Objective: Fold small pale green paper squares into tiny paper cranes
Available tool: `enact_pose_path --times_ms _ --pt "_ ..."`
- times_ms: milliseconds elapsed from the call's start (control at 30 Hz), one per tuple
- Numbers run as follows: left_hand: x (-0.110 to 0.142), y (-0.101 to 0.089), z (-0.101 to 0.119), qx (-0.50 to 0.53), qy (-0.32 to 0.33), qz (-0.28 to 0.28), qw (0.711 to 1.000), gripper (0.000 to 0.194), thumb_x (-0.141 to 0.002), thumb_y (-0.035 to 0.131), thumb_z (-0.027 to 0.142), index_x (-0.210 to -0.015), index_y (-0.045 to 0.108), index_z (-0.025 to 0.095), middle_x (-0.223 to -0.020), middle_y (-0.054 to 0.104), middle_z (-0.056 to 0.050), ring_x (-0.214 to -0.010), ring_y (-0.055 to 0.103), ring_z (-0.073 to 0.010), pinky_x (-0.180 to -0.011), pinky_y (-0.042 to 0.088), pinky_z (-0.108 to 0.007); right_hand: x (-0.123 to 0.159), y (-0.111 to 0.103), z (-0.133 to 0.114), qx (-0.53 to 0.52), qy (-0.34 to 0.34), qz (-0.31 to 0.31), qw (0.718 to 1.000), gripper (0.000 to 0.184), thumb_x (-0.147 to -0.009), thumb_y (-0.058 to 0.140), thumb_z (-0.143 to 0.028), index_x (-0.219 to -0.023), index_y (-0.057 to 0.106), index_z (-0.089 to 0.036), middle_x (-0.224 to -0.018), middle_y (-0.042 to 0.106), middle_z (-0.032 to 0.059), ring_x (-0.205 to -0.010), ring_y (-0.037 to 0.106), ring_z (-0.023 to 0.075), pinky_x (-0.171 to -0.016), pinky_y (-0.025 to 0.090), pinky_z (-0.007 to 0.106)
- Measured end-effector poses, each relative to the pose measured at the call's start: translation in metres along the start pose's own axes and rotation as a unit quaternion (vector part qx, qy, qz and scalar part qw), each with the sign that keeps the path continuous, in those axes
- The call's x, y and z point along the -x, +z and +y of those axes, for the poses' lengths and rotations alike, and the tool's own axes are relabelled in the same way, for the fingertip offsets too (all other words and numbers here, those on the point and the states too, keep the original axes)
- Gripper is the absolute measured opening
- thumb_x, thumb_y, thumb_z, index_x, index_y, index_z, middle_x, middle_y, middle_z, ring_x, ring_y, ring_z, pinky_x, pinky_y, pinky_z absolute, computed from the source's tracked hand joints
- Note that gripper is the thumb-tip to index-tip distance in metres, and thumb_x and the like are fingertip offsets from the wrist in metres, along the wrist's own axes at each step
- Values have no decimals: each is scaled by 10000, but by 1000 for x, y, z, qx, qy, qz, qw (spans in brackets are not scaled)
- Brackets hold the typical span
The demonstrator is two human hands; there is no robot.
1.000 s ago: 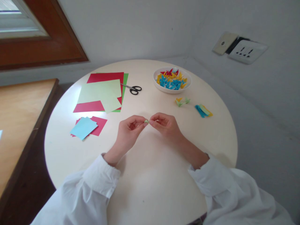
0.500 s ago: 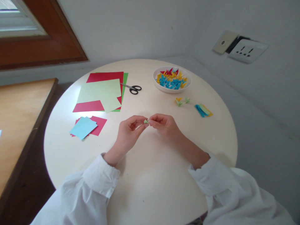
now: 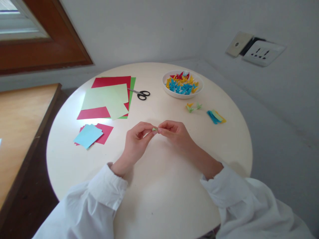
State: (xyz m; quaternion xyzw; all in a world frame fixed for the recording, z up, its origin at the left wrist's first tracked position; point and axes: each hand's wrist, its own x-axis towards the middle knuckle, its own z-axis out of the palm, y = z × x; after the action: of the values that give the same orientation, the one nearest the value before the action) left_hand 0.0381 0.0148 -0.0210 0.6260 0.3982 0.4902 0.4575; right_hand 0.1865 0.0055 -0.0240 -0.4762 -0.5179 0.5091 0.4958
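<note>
Between my fingertips, above the middle of the round white table, is a small piece of folded light-green paper (image 3: 155, 129). My left hand (image 3: 138, 137) pinches it from the left between thumb and forefinger. From the right, my right hand (image 3: 175, 132) pinches its other end, and the fingertips of both hands nearly meet. Most of the paper's shape is hidden by the fingers. Beyond my right hand lie a few small folded paper pieces (image 3: 190, 107), yellow and light green. A little farther right is a small stack of blue, green and yellow paper (image 3: 216, 117).
A white bowl (image 3: 183, 96) of red, yellow and blue folded paper figures stands at the back. Black-handled scissors (image 3: 142, 95) touch the large red and green sheets (image 3: 107, 96) at the back left. Cut blue and red paper squares (image 3: 89, 135) lie nearer on the left.
The folded green paper has tipped slightly and less of it shows between my fingertips. Both hands stay almost in the same place.
</note>
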Motion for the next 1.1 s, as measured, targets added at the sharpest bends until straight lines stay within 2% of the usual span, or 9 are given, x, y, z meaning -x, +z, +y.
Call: enact_pose_path --times_ms 400,633,867,1100 --pt "2 1 0 3 -11 -5 1000 37 -713 654 182 -685 633 171 -711 626 -16 -645 542 -116 -573 427 -237 1 0 -1 -20 0 1 1000 110 -624 632 -268 -601 591 -168 -572 534 -42 -553 432 81 -538 351 230" --pt "1 1 -1 25 -58 -3 998 75 -698 674 227 -691 624 172 -660 592 -4 -597 504 -110 -530 387 -242 0 -1 1 -3 -21 8 1000 94 -632 610 -262 -604 594 -174 -568 544 -37 -551 446 86 -542 360 235" --pt "0 1 1 41 -69 -1 997 111 -696 682 271 -689 631 172 -640 587 1 -587 496 -104 -519 394 -235 2 2 1 26 -74 34 996 132 -667 655 -306 -659 601 -185 -637 607 -13 -612 538 112 -585 434 254" --pt "-1 2 -2 101 -90 -24 991 106 -712 680 252 -684 631 162 -676 606 6 -650 532 -95 -638 444 -231 6 3 4 85 -139 55 985 120 -736 644 -311 -738 638 -191 -713 646 16 -668 581 136 -629 456 284"
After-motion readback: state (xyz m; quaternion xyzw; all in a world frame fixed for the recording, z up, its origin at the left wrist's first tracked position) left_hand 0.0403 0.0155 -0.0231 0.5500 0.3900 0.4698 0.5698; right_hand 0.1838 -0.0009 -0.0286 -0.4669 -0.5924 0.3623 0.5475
